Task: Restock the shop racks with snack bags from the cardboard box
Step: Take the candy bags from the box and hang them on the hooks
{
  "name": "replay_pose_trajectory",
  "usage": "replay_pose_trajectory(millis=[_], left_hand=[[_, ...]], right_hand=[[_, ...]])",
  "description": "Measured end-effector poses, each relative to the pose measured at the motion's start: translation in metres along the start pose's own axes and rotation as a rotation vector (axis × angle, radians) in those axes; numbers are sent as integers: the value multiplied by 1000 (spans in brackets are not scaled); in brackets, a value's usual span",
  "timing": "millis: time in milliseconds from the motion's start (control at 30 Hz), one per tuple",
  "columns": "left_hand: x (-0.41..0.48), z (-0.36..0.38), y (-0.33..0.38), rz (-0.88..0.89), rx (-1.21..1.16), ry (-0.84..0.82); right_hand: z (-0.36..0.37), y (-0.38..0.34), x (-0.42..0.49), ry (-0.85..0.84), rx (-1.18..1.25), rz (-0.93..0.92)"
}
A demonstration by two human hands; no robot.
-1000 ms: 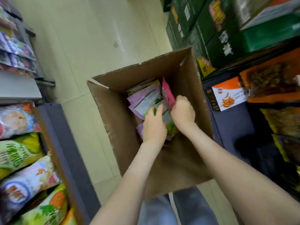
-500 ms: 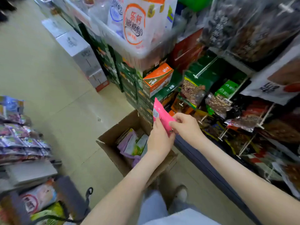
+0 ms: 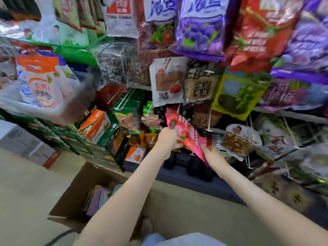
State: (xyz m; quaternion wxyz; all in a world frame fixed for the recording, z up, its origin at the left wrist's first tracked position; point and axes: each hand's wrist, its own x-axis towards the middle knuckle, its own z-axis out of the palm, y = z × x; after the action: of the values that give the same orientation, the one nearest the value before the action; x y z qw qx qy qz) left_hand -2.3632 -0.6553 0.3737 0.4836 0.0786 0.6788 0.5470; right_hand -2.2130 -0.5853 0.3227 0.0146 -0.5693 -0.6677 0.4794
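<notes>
Up at the rack [image 3: 276, 112], both hands hold one pink bag [image 3: 186, 132] tilted in front of the hanging packets, well above the box [image 3: 79, 185]. The left hand [image 3: 168, 139] has its fingers curled round the bag's upper left edge. The right hand [image 3: 210, 151] grips the lower end, its fingers mostly hidden behind the bag. More bags [image 3: 95, 201] lie in the open box on the floor [image 3: 26, 183].

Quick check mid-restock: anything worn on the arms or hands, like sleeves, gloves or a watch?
Nothing shows. The left hand and right hand are bare, with no gloves, and no ring or watch is visible through the blur. The left forearm and right forearm are uncovered down to the picture's edge; no sleeve shows.
</notes>
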Motion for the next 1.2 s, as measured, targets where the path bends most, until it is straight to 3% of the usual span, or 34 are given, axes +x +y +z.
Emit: replay_pose_trajectory(millis=[67,100,133,200,300,400,500,567,667,800,900,967,1200], left_hand=[[-11,32,-8,-21,-93,-85],[-15,45,-14,-13,-110,-114],[-22,57,-19,-15,-150,-152],[-31,72,-30,-17,-113,-161],[-31,84,-57,67,381,13],[-41,90,-64,343,657,159],[-45,108,-49,675,907,-12],[-47,124,-33,944,1061,-157],[-51,146,-6,1246,1292,-212],[-63,162,47,1270,1580,-150],[-71,158,80,1248,1555,-310],[-76,152,100,1285,1496,-335],[-106,138,184,1531,1048,-121]], right_hand=[[-29,29,-4,-187,513,224],[-43,40,-6,-218,739,244],[-55,51,-6,-185,888,213],[-76,68,-4,-8,935,93],[-105,82,-10,165,809,-54],[-132,81,-16,208,575,-221],[-148,65,-29,164,-126,-434],[-154,50,-40,116,-399,-522],[-172,22,-58,165,-629,-593],[-202,-6,-76,70,-540,-596],[-213,-24,-87,44,-583,-632],[-220,-38,-91,143,-628,-720],[-262,-115,-112,667,-677,-1116]])
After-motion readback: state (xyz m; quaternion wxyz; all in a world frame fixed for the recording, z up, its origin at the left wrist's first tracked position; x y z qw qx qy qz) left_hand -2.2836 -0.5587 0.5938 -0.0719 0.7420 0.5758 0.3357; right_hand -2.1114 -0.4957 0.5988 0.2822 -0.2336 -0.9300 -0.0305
